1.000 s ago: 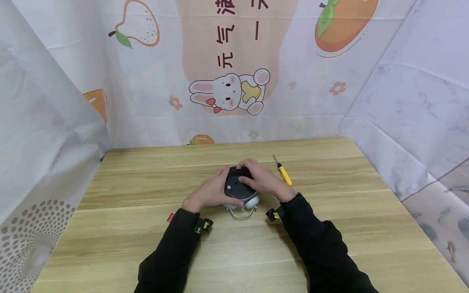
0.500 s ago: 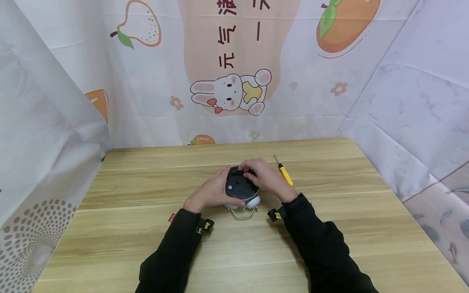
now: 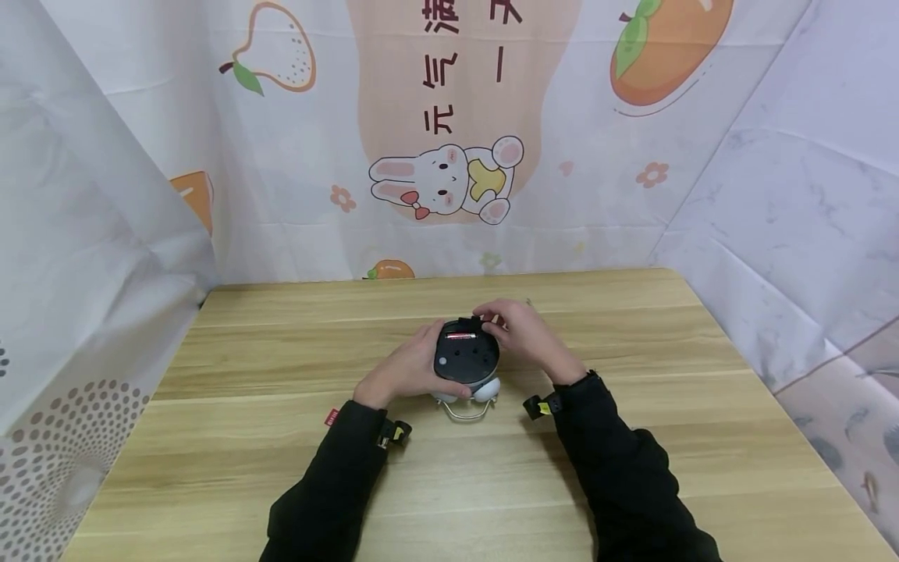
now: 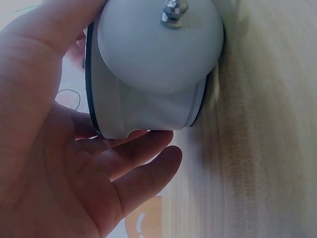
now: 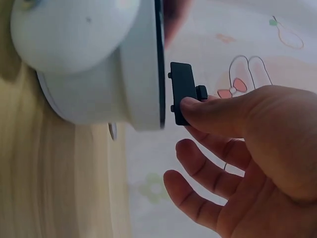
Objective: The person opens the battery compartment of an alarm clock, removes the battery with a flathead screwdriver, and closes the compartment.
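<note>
A white twin-bell alarm clock (image 3: 465,365) lies face down on the table, its black back up and its wire handle toward me. My left hand (image 3: 403,371) holds it from the left, thumb by the bells and fingers along the side of the case (image 4: 148,111). Just off the clock's back, my right hand (image 5: 247,144) pinches a small black battery cover (image 5: 182,89) between thumb and index finger, the other fingers loosely bent. In the head view, a battery (image 3: 460,336) shows in the uncovered compartment.
The wooden table (image 3: 246,343) runs to a patterned curtain (image 3: 281,179) at the back. Behind my right hand only the metal tip of a screwdriver (image 3: 530,302) shows; its yellow handle is hidden.
The battery cover has come off the clock's back, exposing the battery. My right hand has moved up and right with the cover and now hides the screwdriver's handle. The left hand stays put.
</note>
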### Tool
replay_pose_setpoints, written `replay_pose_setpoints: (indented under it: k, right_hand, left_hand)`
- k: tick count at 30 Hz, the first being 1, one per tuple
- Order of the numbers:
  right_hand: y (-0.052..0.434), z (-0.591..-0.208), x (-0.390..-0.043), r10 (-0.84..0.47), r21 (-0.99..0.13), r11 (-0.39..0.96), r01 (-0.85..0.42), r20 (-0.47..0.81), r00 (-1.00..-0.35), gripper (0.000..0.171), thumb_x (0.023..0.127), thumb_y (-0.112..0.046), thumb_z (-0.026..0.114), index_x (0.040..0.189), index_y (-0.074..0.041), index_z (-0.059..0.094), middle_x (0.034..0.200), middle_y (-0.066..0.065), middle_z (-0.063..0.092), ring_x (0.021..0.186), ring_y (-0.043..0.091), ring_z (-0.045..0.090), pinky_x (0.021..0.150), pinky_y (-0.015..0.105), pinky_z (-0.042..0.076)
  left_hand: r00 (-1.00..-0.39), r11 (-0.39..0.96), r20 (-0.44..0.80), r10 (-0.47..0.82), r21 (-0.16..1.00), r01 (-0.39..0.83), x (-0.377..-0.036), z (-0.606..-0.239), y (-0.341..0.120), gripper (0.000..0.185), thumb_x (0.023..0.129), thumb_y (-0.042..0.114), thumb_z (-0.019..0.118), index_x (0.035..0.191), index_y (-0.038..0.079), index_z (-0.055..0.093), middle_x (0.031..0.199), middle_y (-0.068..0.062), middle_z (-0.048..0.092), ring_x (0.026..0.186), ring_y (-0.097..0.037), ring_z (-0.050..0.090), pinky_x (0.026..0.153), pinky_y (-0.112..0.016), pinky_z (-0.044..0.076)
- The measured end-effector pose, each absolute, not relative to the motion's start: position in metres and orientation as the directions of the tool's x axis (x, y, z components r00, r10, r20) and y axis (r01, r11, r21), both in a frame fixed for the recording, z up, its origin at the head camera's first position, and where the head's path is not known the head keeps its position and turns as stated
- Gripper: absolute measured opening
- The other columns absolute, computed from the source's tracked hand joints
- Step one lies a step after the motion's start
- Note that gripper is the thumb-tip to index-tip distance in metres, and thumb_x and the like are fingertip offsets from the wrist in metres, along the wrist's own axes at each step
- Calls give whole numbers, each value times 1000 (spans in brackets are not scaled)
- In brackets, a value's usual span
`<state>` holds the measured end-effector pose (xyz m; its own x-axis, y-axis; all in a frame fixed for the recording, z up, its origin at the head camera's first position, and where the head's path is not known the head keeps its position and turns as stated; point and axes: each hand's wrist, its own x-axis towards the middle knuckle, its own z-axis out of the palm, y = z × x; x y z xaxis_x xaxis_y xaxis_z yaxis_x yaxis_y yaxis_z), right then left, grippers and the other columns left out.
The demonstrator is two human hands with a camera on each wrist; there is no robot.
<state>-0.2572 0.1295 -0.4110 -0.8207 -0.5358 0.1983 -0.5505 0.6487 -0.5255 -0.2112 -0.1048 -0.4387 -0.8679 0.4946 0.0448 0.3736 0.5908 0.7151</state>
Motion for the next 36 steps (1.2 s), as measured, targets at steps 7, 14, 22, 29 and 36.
replay_pose_setpoints:
  k: [7,14,22,29,36]
  right_hand:
    - [145,-413,-264,-496,-539,671,-508,182,-849,25,98,-3,66,122,0,70,101,11,70,83,22,63,74,39,53]
    - [160,-415,-269,-440,-525,736,-428,110,-891,27,98,-5,66,124,1,69,102,12,70,85,25,63,77,42,51]
    - [170,-419,-271,-360,-544,775,-321,37,-932,25,98,-5,64,122,0,69,100,15,69,85,28,63,73,41,50]
    - [173,-424,-271,-311,-558,791,-250,-15,-950,25,97,-1,60,121,3,67,98,17,69,83,28,62,71,39,48]
    - [174,-431,-274,-284,-541,815,-207,-61,-957,25,96,0,60,119,2,68,97,16,68,79,26,60,68,37,49]
  left_hand:
    - [-872,594,54,487,711,376,-210,-438,-104,110,64,53,94,151,16,38,135,-3,50,123,-17,49,103,-43,45]
    - [-877,606,54,478,702,374,-209,-438,-104,111,62,54,94,150,15,39,132,-5,51,122,-18,51,102,-43,45]
    - [-881,615,36,472,702,358,-210,-440,-104,114,63,55,94,152,15,36,134,-4,50,123,-16,50,103,-40,44]
    - [-887,626,19,461,702,340,-211,-440,-105,118,63,56,93,155,15,33,136,-6,49,124,-18,50,104,-40,44]
    - [-888,633,9,461,698,335,-211,-439,-104,122,63,57,93,157,15,29,139,-7,47,126,-19,50,104,-41,44]
